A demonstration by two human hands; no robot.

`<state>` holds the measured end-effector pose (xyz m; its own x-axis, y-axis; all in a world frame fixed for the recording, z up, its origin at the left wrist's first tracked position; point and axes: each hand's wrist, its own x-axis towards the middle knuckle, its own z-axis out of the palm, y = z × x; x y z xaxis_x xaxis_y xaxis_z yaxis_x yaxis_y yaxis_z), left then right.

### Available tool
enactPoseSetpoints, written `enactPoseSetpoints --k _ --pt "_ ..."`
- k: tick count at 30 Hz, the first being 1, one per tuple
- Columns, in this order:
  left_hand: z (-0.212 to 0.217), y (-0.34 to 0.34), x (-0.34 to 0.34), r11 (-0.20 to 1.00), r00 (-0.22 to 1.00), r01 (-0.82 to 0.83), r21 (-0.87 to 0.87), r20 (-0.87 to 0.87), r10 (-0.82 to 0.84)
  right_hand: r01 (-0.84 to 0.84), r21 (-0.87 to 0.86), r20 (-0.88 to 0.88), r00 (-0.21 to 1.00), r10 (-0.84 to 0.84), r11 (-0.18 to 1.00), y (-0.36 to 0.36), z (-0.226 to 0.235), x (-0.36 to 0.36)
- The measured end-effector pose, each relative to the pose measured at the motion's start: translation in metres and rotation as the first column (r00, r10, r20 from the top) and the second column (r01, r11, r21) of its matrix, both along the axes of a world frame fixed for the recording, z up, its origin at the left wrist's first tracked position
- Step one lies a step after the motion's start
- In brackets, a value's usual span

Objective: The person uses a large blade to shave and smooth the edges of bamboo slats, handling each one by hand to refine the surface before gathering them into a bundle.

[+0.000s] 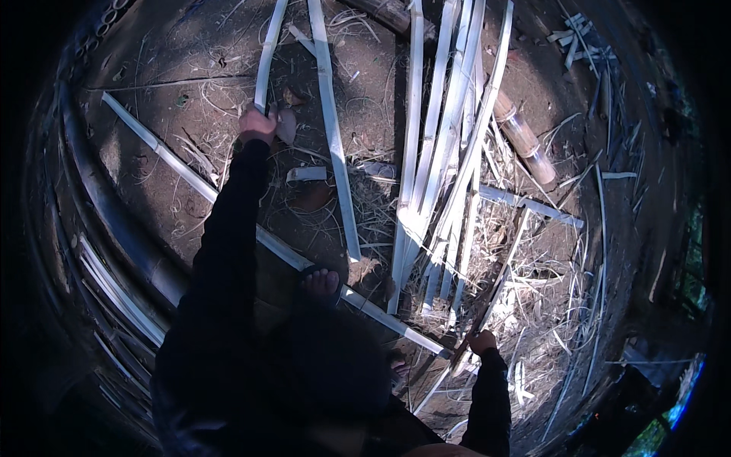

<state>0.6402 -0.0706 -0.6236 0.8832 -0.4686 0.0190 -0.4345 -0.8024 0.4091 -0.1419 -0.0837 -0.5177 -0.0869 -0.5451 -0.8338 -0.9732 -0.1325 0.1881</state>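
My left hand is stretched forward, its fingers closed round the near end of a pale split-bamboo strip that runs off past the far edge. Low on the right, my right hand is closed round a long narrow piece, dark on one side and bright on the other. Whether that piece is a blade or bamboo, I cannot tell. Between the hands lies a loose bamboo strip. A sheaf of pale bamboo strips fans out ahead of my right hand. Another strip slants across the ground by my foot.
A thick bamboo pole lies beyond the sheaf. Long dark poles curve along the left, beside more pale strips. Shavings litter the sunlit ground, and short offcuts are heaped at far right. My bare toes show below.
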Motion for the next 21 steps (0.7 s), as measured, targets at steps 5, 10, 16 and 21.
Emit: enactPoseSetpoints --k 5,10,16,21 --pt "0.021 -0.018 -0.053 0.983 0.998 0.026 -0.183 -0.05 -0.036 0.009 -0.212 -0.08 0.996 -0.027 0.977 0.009 0.0 -0.016" --pt "0.032 -0.04 -0.139 0.937 0.978 0.048 -0.347 -0.174 -0.114 0.075 -0.247 -0.17 0.978 -0.119 0.966 0.003 0.012 0.007" --pt "0.008 -0.054 -0.16 0.811 0.81 -0.279 -0.515 -0.58 -0.089 0.031 -0.386 0.057 0.998 -0.01 0.922 -0.015 0.072 0.181" --pt "0.015 -0.039 -0.165 0.874 0.959 -0.098 -0.476 -0.279 -0.045 0.315 -0.415 0.749 0.651 0.124 0.854 0.003 0.07 0.3"
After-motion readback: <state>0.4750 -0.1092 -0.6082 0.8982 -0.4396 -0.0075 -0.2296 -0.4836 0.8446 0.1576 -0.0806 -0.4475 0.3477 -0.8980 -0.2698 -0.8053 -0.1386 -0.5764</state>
